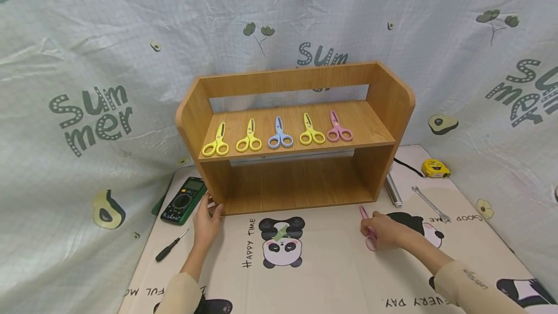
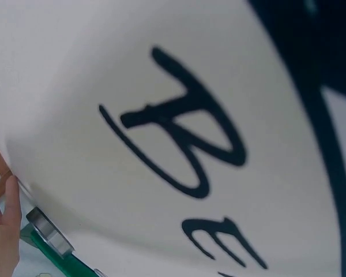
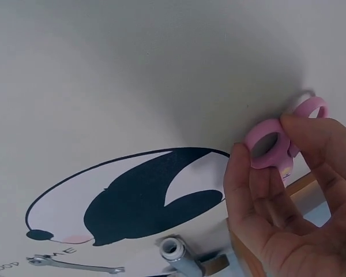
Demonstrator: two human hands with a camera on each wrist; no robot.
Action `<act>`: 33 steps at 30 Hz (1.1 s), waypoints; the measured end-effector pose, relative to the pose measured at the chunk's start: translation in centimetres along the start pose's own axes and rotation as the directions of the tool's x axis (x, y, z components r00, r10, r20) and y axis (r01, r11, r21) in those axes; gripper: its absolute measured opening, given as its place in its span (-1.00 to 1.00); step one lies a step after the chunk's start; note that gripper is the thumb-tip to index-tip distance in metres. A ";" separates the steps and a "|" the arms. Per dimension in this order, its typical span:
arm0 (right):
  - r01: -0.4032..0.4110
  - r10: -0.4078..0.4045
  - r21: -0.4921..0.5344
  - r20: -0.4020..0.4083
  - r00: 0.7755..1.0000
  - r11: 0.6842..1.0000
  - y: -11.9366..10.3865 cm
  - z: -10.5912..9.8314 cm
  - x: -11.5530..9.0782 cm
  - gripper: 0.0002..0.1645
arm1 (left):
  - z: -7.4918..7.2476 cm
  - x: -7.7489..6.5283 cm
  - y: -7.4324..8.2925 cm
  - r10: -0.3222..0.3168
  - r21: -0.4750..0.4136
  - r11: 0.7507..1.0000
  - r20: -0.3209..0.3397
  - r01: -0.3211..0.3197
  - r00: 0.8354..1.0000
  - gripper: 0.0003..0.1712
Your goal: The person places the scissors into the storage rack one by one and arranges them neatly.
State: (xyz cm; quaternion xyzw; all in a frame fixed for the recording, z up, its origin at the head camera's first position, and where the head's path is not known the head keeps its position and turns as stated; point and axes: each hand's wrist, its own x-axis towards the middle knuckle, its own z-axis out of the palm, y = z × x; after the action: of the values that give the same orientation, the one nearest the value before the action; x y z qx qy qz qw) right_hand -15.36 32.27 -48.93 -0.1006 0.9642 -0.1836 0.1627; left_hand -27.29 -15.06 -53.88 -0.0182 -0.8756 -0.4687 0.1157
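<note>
In the head view, my right hand [image 1: 383,230] pinches a pair of pink scissors [image 1: 370,241] low over the table, in front of the wooden shelf's right end. The right wrist view shows thumb and fingers around the pink handle loops [image 3: 269,144]; the blades are mostly hidden there. My left hand [image 1: 207,224] touches the lower front left corner of the wooden shelf [image 1: 301,178], fingers along its outer side. On the upper board lie yellow scissors [image 1: 215,147], more yellow scissors [image 1: 249,142], blue scissors [image 1: 280,139], a third yellow pair [image 1: 311,134] and pink scissors [image 1: 338,132], in a row.
Left of the shelf lie a green multimeter [image 1: 184,201] and a black screwdriver [image 1: 167,250]. To its right are a silver metal tube [image 1: 393,190], a wrench [image 1: 430,204] and a yellow tape measure [image 1: 436,168]. A panda-print cloth [image 1: 322,256] covers the table; a printed curtain hangs behind.
</note>
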 end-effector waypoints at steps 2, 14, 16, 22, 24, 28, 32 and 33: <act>-0.005 0.005 -0.001 0.000 1.000 1.000 0.0 -0.1 -0.1 -0.69 | 0.0 -0.1 0.0 -0.006 -0.001 1.000 0.003 0.006 1.000 -0.35; 0.078 -0.078 -0.006 0.014 0.997 0.997 -2.5 -2.5 -1.3 -0.57 | 0.2 -0.2 -0.1 -0.001 -0.011 1.000 -0.004 0.001 1.000 -0.35; 0.087 -0.087 -0.002 0.033 0.996 0.996 -3.3 -3.1 -1.8 -0.52 | 0.3 -0.2 -0.2 -0.004 -0.011 1.000 -0.001 0.004 1.000 -0.35; 0.132 -0.130 -0.015 0.086 0.988 0.991 -6.0 -6.0 -3.4 -0.45 | 0.5 -0.2 -0.1 0.007 -0.021 1.000 -0.023 -0.007 1.000 -0.35; 0.128 -0.125 -0.024 0.103 0.987 0.991 -7.0 -7.2 -4.1 -0.46 | 0.5 -0.1 -0.1 0.016 -0.019 1.000 -0.027 -0.016 1.000 -0.35; 0.155 -0.150 -0.037 0.111 0.982 0.987 -8.7 -9.9 -5.3 -0.47 | 0.4 0.1 0.0 0.025 -0.014 1.000 -0.027 -0.025 0.999 -0.36; 0.186 -0.181 -0.047 0.103 0.978 0.981 -10.0 -12.5 -6.1 -0.48 | 0.2 0.1 0.0 0.020 -0.009 1.000 -0.025 -0.020 0.999 -0.37; 0.184 -0.178 -0.055 0.098 0.979 0.981 -10.3 -13.2 -6.3 -0.49 | 0.1 0.0 0.0 0.016 -0.006 1.000 -0.025 -0.016 1.000 -0.36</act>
State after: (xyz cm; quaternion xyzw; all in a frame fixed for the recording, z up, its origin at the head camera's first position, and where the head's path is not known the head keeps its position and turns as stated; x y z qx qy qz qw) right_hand -12.80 28.74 -31.66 -0.2017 0.9478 -0.1621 0.1865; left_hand -27.34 -14.97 -53.95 -0.0199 -0.8723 -0.4708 0.1301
